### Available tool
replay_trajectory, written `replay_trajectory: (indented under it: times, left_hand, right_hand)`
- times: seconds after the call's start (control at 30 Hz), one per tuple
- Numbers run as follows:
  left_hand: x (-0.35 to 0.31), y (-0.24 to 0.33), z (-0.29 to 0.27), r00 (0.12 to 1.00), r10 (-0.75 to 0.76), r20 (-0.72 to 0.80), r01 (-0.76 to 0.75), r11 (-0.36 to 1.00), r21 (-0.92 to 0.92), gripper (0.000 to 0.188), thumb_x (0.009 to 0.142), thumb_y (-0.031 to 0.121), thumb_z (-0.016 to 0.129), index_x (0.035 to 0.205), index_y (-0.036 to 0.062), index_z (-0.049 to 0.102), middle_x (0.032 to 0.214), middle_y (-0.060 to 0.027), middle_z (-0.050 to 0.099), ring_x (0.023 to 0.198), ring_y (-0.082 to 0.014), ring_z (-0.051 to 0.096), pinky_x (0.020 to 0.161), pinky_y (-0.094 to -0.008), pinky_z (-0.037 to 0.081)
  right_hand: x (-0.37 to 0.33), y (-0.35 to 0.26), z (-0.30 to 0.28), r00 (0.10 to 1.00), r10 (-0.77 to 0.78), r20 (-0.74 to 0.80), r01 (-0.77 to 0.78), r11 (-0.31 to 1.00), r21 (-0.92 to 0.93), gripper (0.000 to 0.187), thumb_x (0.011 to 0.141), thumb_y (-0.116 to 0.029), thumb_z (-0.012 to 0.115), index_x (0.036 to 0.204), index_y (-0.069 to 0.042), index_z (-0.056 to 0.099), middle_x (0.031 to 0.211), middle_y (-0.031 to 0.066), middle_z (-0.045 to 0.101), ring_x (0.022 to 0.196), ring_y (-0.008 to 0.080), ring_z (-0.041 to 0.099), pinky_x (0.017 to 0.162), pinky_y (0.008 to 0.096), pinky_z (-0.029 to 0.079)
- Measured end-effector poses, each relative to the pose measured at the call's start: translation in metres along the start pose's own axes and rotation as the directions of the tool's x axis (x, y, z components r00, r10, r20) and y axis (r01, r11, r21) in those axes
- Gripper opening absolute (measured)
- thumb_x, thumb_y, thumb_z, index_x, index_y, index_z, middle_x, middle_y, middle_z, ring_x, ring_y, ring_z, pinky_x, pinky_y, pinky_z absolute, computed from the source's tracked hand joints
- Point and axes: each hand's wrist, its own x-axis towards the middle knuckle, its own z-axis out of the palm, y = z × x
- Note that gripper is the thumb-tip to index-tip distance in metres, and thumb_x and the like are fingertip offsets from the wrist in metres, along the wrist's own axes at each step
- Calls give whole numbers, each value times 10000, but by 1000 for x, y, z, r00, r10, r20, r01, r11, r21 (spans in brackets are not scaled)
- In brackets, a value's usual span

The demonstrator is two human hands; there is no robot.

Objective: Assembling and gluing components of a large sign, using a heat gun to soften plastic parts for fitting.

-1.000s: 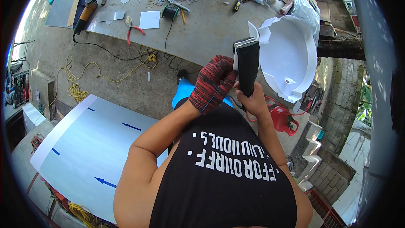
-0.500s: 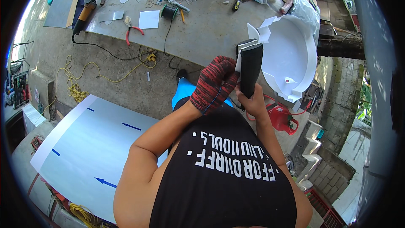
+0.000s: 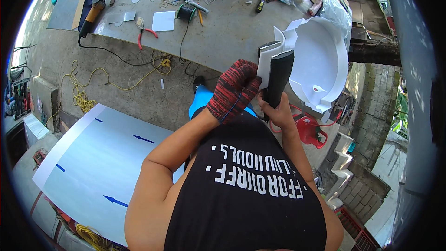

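My left hand (image 3: 236,90), in a red-and-black knit glove, pinches the near end of a white strip (image 3: 265,65) of sheet. My bare right hand (image 3: 277,110) is wrapped round a black two-jawed hand tool (image 3: 281,74). The strip stands between the tool's two long, flat black jaws, and the jaws are apart at the top. The strip's far end runs toward a large white curved shell (image 3: 316,60) with raised, folded walls, just right of the tool. The tool's lower part is hidden by my right hand.
The grey metal table (image 3: 223,37) carries an angle grinder (image 3: 94,11), red-handled pliers (image 3: 143,35), a wire spool (image 3: 186,13) and cut-out letters. Cords lie on the floor. A red tank (image 3: 310,130) stands at right, a white sheet with blue arrows (image 3: 107,153) at left.
The tool's jaws have spread apart, showing more of the white strip between them. The right jaw has shifted slightly right. My left hand has moved a little left and still pinches the strip.
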Motion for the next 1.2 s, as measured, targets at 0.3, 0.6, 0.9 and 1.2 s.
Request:
replay_trajectory:
  times: [0.3, 0.6, 0.9, 1.2]
  left_hand:
    - [-2, -6, -1, 995, 31, -96, -37, 997, -63, 135, 929, -22, 637, 1062, -2, 625, 1118, -128, 626, 936, -221, 653, 794, -325, 547]
    - [-7, 3, 4, 980, 138, -147, -134, 990, 37, 117, 914, -33, 650, 1015, 12, 610, 1163, -154, 623, 986, -249, 653, 797, -343, 557]
    - [-9, -1, 3, 986, 133, -100, -130, 991, 35, 155, 918, -23, 658, 1057, 23, 604, 1184, -151, 622, 996, -250, 658, 817, -343, 557]
    - [2, -3, -9, 997, -68, -27, 65, 994, -89, 172, 940, 3, 658, 1103, 18, 607, 1113, -119, 616, 955, -190, 648, 832, -308, 530]
  right_hand:
    - [-2, 3, 5, 992, -74, -99, 55, 982, -180, 202, 922, -87, 699, 1092, 13, 654, 846, -10, 621, 752, 61, 568, 684, 241, 470]
    - [-2, 5, 19, 971, -105, -216, 46, 964, -261, 185, 916, -123, 730, 1040, 5, 680, 847, 21, 665, 781, 98, 606, 738, 289, 506]
    - [-1, 8, 18, 958, -96, -272, 26, 968, -251, 162, 902, -113, 746, 973, 8, 666, 823, 34, 680, 765, 90, 610, 709, 284, 505]
    - [0, 3, 19, 975, -47, -216, -5, 972, -235, 166, 911, -102, 723, 1013, 6, 648, 827, 8, 630, 761, 81, 575, 705, 269, 477]
